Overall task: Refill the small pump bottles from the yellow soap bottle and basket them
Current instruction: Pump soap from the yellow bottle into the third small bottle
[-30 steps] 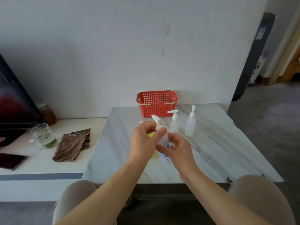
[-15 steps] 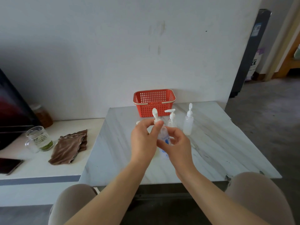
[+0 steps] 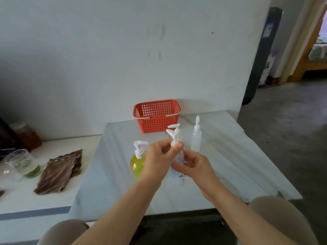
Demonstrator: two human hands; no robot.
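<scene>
white wall behind a marble worktop (image 3: 230,165), and a lower white shelf (image 3: 21,195) to the left. left hand (image 3: 157,160) and right hand (image 3: 194,167) meet over the worktop's middle on one small pump bottle (image 3: 178,160), clear with blue writing low on its side. left fingers (image 3: 177,148) pinch the white pump collar at the neck, nozzle sticking up above them. right fingers curl round the bottle body from the right. cannot tell if its base touches the worktop. yellow soap bottle (image 3: 137,165) stands upright just left of the left hand, white pump on. second pump bottle (image 3: 177,128) is mostly hidden behind the held one, only its pump head showing. third pump bottle (image 3: 196,138) stands upright to the right, apart from the hands. red basket (image 3: 157,114) sits at the back edge against the wall. on the shelf: brown cloth (image 3: 60,172), glass jug (image 3: 19,163), jar (image 3: 28,137).
</scene>
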